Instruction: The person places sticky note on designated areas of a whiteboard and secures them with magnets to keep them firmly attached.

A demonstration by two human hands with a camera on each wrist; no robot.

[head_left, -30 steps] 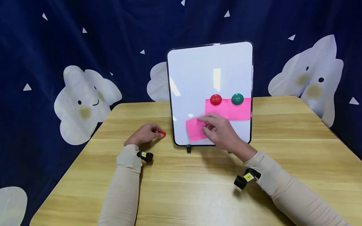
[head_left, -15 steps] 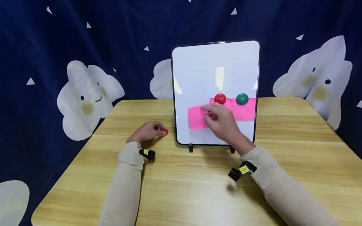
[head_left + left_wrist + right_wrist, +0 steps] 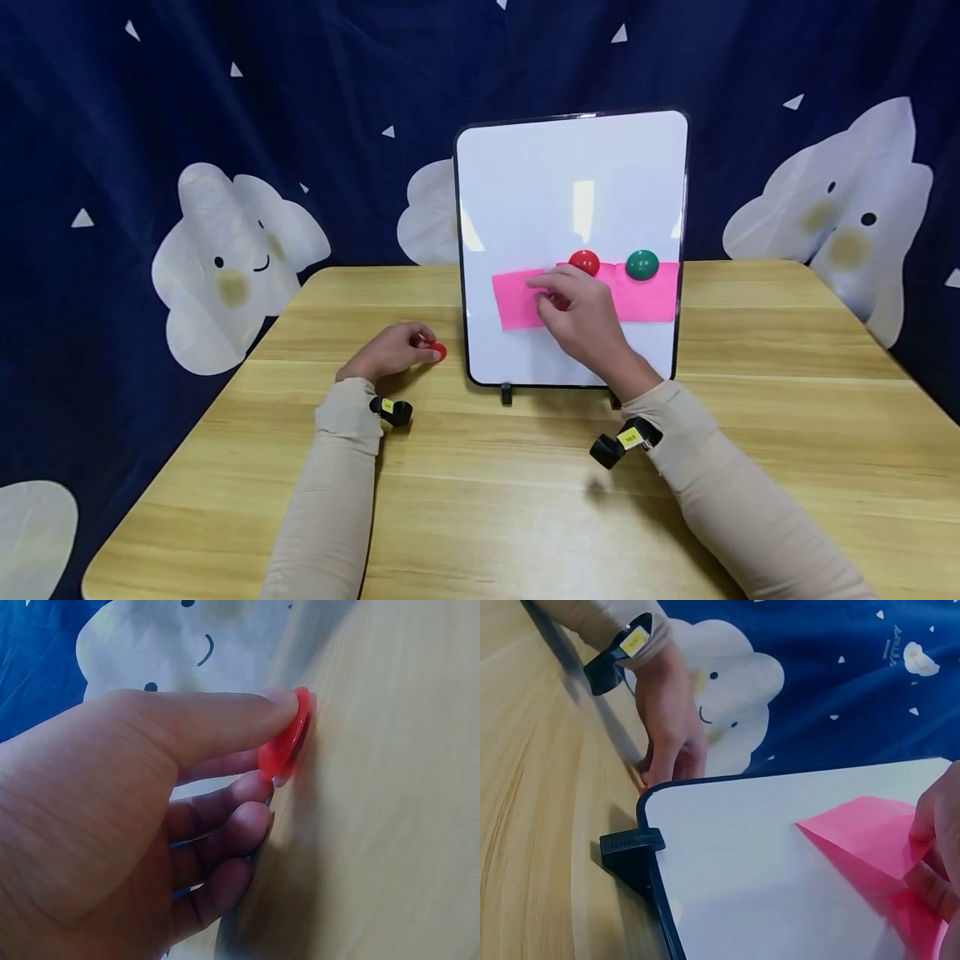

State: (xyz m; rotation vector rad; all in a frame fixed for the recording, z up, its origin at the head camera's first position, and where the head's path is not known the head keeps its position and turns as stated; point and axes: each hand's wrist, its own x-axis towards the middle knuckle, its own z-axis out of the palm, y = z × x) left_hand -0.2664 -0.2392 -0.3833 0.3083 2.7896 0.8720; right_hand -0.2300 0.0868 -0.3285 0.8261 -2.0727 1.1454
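Note:
Low at the tabletop, my left hand (image 3: 392,350) pinches a round red magnet (image 3: 283,746) between thumb and fingers, left of the whiteboard (image 3: 517,183). My right hand (image 3: 581,321) pinches a pink sticky note (image 3: 516,300) in front of the board's lower middle. In the right wrist view that note (image 3: 866,832) bends out from the white surface, its right part covered by the fingers. Two more pink notes sit side by side on the board, one under a red magnet (image 3: 584,263), the other under a green magnet (image 3: 642,265); my right hand overlaps the left one.
The whiteboard stands upright on black feet (image 3: 507,394) on a wooden table (image 3: 480,517). Behind it hangs a dark blue curtain (image 3: 337,75) with cloud and triangle prints. Each sleeve carries a small black wrist camera (image 3: 392,410).
My right hand has raised the pink note up the board, level with the other two, and the note has tilted slightly. My left hand keeps the red magnet in place at the table.

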